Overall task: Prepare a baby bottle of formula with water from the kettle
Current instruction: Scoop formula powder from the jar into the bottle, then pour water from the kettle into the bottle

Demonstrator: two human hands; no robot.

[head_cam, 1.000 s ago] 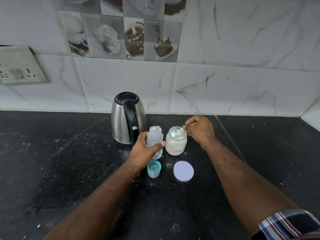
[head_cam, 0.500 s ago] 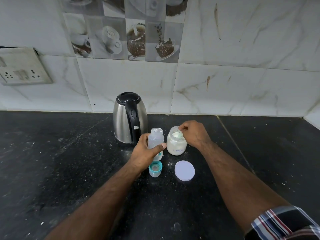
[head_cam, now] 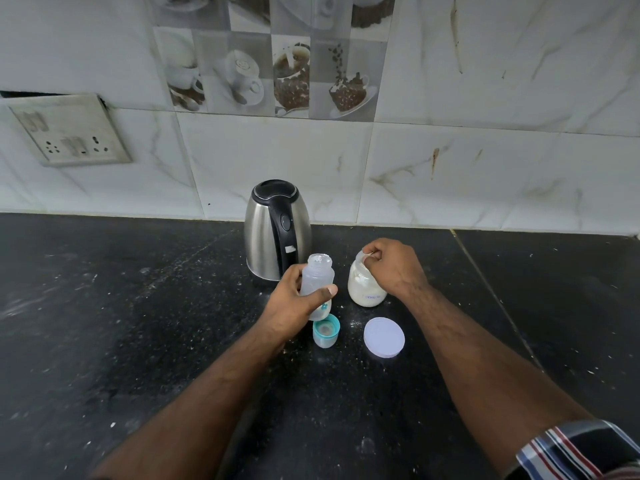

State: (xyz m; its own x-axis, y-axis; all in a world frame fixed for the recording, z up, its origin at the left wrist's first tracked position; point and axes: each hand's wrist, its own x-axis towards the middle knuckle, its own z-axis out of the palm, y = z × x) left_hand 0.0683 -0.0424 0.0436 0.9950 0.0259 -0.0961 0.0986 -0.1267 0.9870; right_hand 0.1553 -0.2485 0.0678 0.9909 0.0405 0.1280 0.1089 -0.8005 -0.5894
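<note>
Near the counter's [head_cam: 104,323] back edge, by the kettle [head_cam: 277,230], the left hand [head_cam: 294,306] grips the upright, uncapped bottle [head_cam: 317,282]. Just right, the right hand's [head_cam: 391,268] curled fingers dip into the formula jar [head_cam: 365,289]; any scoop is hidden. Bottle mouth lies immediately left.

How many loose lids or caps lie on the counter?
2: a teal bottle cap in front of the clear baby bottle, and a flat white round lid in front of the powder jar.
</note>
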